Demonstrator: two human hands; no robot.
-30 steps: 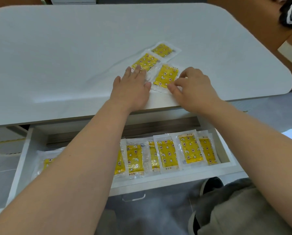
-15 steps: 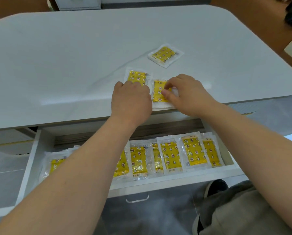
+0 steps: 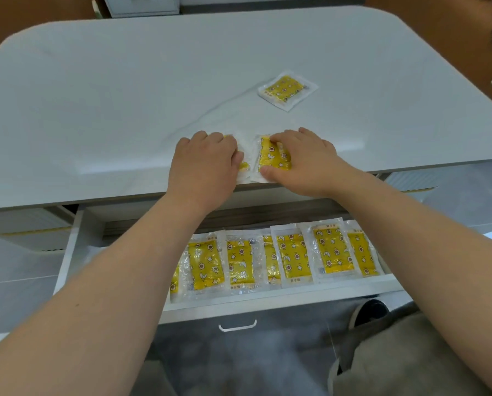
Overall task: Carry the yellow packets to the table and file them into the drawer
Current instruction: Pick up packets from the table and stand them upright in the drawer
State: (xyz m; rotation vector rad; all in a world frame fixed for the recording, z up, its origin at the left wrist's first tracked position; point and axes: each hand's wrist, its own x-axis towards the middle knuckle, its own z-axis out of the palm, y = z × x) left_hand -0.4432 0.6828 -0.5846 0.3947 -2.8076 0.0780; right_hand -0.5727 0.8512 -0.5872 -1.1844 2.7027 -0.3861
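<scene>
Filing looks well along: a row of clear-wrapped yellow star-print packets (image 3: 292, 257) lies in the open white drawer (image 3: 267, 302) under the pale grey worktop (image 3: 124, 110). At its near edge the left hand (image 3: 204, 164) curls its fingers over one packet (image 3: 243, 164) and the right hand (image 3: 305, 161) pinches a second packet (image 3: 269, 157) between thumb and fingers. A third packet (image 3: 287, 90) lies untouched farther back, so three seem left to file.

I see a smooth, matt white table (image 3: 96, 110). Packets (image 3: 287, 90): glossy, crinkly clear plastic over yellow printed film. Drawer (image 3: 267, 302) front smooth white, handle (image 3: 237, 328) glossy. Trousers (image 3: 410, 361) matt cloth.
</scene>
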